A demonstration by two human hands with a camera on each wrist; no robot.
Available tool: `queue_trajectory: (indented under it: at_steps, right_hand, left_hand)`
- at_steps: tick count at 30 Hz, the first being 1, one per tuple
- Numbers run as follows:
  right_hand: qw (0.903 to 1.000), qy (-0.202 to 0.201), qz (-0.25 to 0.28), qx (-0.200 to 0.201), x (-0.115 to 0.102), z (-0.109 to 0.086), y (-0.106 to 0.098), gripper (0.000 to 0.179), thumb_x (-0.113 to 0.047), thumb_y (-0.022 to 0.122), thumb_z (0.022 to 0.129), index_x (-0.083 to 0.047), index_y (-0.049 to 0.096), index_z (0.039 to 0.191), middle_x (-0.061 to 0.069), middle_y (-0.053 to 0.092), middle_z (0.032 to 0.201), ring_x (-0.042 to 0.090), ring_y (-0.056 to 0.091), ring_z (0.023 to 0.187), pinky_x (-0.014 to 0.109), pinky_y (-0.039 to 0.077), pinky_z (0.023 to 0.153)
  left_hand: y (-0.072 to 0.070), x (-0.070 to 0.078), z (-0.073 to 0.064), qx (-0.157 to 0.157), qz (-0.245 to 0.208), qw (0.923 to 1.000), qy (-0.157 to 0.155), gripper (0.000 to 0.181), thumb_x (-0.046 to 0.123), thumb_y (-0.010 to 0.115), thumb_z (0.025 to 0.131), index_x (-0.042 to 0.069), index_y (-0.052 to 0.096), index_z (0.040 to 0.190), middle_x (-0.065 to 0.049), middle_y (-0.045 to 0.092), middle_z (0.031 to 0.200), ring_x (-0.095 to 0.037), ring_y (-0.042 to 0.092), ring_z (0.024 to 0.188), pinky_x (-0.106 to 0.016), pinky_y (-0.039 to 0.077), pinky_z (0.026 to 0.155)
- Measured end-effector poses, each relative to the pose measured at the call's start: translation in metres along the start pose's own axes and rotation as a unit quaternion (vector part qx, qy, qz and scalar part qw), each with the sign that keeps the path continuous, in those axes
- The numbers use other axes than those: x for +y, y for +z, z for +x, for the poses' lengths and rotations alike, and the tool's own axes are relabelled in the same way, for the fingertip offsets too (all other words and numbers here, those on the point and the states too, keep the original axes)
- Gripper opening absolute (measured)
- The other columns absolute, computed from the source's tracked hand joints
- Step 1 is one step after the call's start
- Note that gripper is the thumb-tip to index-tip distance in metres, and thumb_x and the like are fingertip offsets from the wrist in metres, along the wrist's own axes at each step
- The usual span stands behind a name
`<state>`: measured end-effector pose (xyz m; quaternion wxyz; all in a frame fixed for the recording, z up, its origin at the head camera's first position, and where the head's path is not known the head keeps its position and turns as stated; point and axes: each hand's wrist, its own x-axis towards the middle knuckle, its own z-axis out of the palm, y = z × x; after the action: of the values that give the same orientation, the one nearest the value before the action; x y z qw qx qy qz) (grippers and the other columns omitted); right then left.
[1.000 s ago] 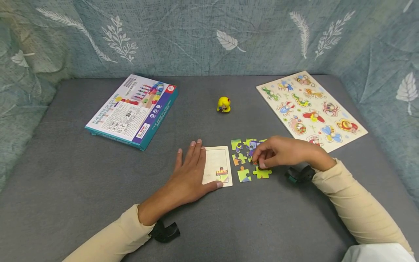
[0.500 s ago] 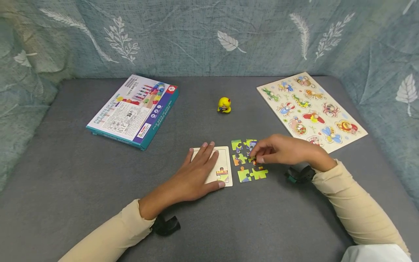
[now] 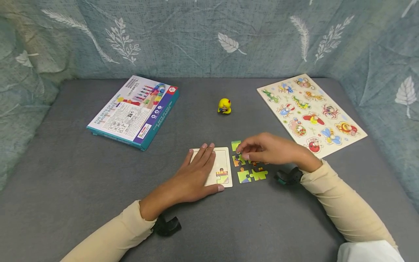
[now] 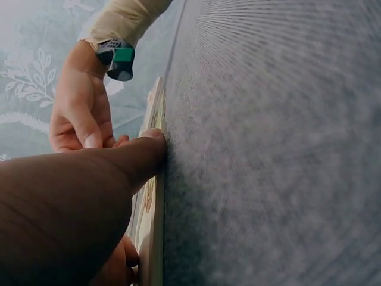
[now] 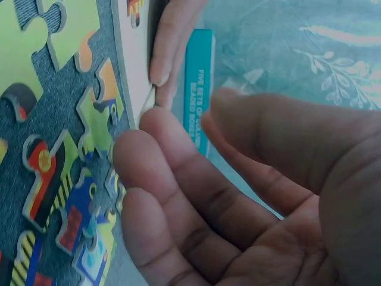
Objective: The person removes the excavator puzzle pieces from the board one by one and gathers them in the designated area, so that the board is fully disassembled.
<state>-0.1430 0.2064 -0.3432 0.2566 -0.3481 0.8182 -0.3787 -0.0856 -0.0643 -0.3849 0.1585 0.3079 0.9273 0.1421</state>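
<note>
My left hand [image 3: 193, 182] rests with extended fingers on a small wooden puzzle tray [image 3: 223, 156], covering its left part. One jigsaw piece [image 3: 222, 177] lies in the tray's lower right corner. Just right of the tray, my right hand [image 3: 270, 148] hovers over loose jigsaw pieces [image 3: 243, 176] and partly hides them. In the right wrist view the right hand's fingers [image 5: 158, 155] are loosely bent, thumb apart from the index finger, with nothing between them. Colourful pieces [image 5: 47, 179] lie beside that hand. The left wrist view shows the left thumb at the tray's edge [image 4: 156, 238].
A teal and white boxed bead set [image 3: 132, 112] lies at the back left. Behind the tray sits a small yellow toy figure [image 3: 224, 106]. A wooden insect puzzle board [image 3: 311, 112] lies at the back right on the grey tabletop [image 3: 203, 233].
My right hand has moved left across the pieces, uncovering some on the right. The left hand shifted right onto the tray. A lower green piece slid left, against its neighbour.
</note>
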Motion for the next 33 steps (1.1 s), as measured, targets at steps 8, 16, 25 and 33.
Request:
queue_trajectory:
  at_steps: [8,16,25,33]
  right_hand:
    - [0.9995,-0.028,0.007,0.008,-0.004,0.012,0.009,0.020,-0.010,0.061,0.097,-0.002,0.068,0.114,0.004,0.070,0.099,0.018,0.065,0.084,0.032,0.052,0.073]
    - [0.9985,-0.051,0.013,-0.009,-0.005,0.022,0.019,0.018,-0.008,0.061,0.097,-0.003,0.068,0.113,0.003,0.070,0.097,0.012,0.063,0.080,0.030,0.051,0.072]
    - [0.9981,-0.058,0.017,-0.008,-0.007,0.027,0.023,0.018,-0.006,0.062,0.096,-0.003,0.069,0.112,0.003,0.070,0.096,0.013,0.064,0.081,0.030,0.052,0.071]
    - [0.9976,-0.061,0.021,-0.026,-0.010,0.032,0.029,0.018,-0.005,0.061,0.096,-0.002,0.068,0.112,0.002,0.070,0.100,0.010,0.064,0.088,0.030,0.052,0.077]
  left_hand:
    - [-0.001,0.000,0.000,-0.010,-0.001,0.9999,-0.006,0.093,0.063,0.052,0.092,0.007,0.014,0.156,-0.009,-0.006,0.162,-0.024,-0.009,0.147,-0.051,-0.005,0.113]
    - [-0.001,-0.001,0.000,-0.004,0.002,1.0000,0.004,0.090,0.063,0.051,0.092,0.009,0.019,0.156,-0.009,-0.004,0.162,-0.024,-0.008,0.147,-0.052,-0.004,0.113]
    - [-0.002,-0.002,0.001,0.000,0.001,1.0000,0.004,0.090,0.064,0.050,0.092,0.009,0.019,0.156,-0.008,-0.004,0.162,-0.023,-0.009,0.147,-0.052,-0.004,0.113]
    - [0.000,-0.001,0.001,-0.006,-0.002,1.0000,0.000,0.091,0.065,0.051,0.091,0.010,0.017,0.156,-0.007,-0.005,0.162,-0.022,-0.010,0.147,-0.052,-0.005,0.113]
